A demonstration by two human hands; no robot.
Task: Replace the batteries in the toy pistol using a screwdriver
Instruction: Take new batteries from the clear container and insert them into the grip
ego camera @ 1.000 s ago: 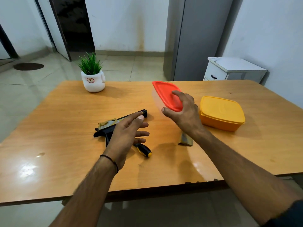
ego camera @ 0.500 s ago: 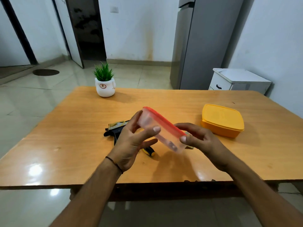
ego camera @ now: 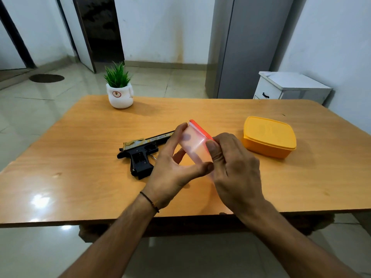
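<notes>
Both hands are on the small translucent plastic box with the red lid (ego camera: pixel 193 144), held tilted above the wooden table (ego camera: pixel 80 157). The left hand (ego camera: pixel 170 171) clasps its near side and the right hand (ego camera: pixel 234 171) pinches at the lid edge. The lid is on, contents unreadable. The black-and-gold toy pistol (ego camera: pixel 141 150) lies flat just left of the left hand, which is nearer, barrel running away rightward, grip toward the person. The yellow lidded plastic box (ego camera: pixel 269 137) sits closed, farther right.
</notes>
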